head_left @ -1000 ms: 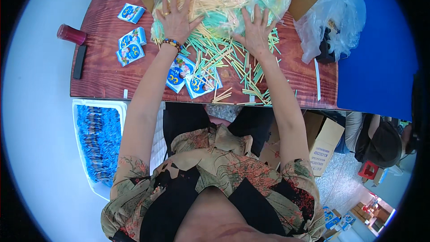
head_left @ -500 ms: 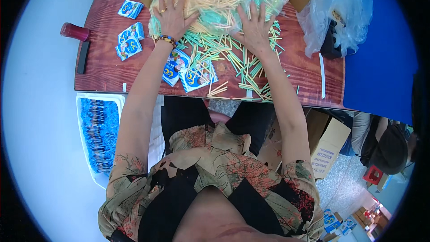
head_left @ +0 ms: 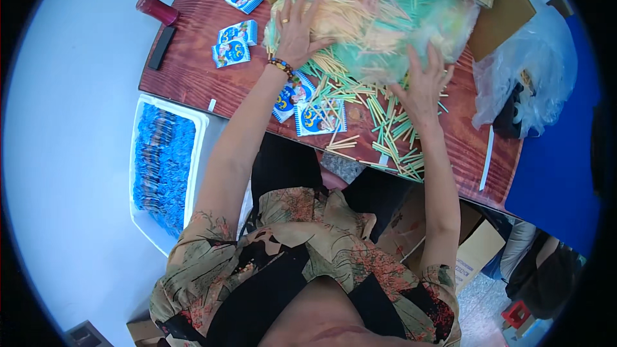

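Observation:
A clear plastic bag [head_left: 379, 32] full of thin green, yellow and pink sticks lies at the far side of the table. My left hand [head_left: 297, 37] rests on its left edge with fingers apart. At the bag's near right edge, my right hand [head_left: 421, 87] touches the plastic, fingers spread and slightly bent. Between my hands, many loose sticks [head_left: 392, 122] are scattered down to the table's near edge. Two small blue-and-white packets [head_left: 320, 117] lie beside my left wrist, some sticks across them.
Other packets [head_left: 232, 51], a red cup-like object [head_left: 157, 9] and a black bar [head_left: 161, 48] are on the table's left. A white tub [head_left: 136, 173] of blue packets stands lower left. A cardboard box [head_left: 501, 26] and a plastic bag with dark contents [head_left: 533, 77] are at the right.
The whole view has turned, so the table slants down to the right. Both hands stay at the bag, with the right fingers more bent. More of the cardboard box shows.

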`<state>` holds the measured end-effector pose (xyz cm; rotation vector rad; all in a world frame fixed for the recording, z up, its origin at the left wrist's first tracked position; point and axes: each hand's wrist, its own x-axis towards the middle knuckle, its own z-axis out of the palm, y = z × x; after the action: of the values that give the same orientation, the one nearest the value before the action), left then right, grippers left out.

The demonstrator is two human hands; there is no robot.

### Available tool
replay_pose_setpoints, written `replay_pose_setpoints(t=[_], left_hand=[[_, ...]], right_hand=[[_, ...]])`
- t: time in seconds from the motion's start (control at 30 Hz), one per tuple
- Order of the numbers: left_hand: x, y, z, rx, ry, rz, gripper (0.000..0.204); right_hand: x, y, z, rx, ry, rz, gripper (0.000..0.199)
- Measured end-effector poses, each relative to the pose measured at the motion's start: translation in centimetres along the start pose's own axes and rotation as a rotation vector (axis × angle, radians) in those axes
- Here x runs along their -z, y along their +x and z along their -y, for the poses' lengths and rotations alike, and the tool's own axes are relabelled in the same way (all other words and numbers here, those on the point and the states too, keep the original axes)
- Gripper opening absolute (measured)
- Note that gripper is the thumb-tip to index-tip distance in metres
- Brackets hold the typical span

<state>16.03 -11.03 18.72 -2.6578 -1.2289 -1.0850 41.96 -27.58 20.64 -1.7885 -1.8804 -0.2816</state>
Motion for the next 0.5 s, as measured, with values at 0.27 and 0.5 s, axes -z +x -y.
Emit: replay_pose_setpoints(t=[0.27,0.5], left_hand=[[1.3,-0.7,1.1,0.056,0.014,0.008,0.094],[3.9,-2.7,7.0,0.063,-0.099,0.047,0.096]], right_hand=[[0.2,0.7,3.1,-0.162,-0.113,0.081,0.064],[-2.6,0.0,11.3,-0.155,-0.061,0.030,0.064]])
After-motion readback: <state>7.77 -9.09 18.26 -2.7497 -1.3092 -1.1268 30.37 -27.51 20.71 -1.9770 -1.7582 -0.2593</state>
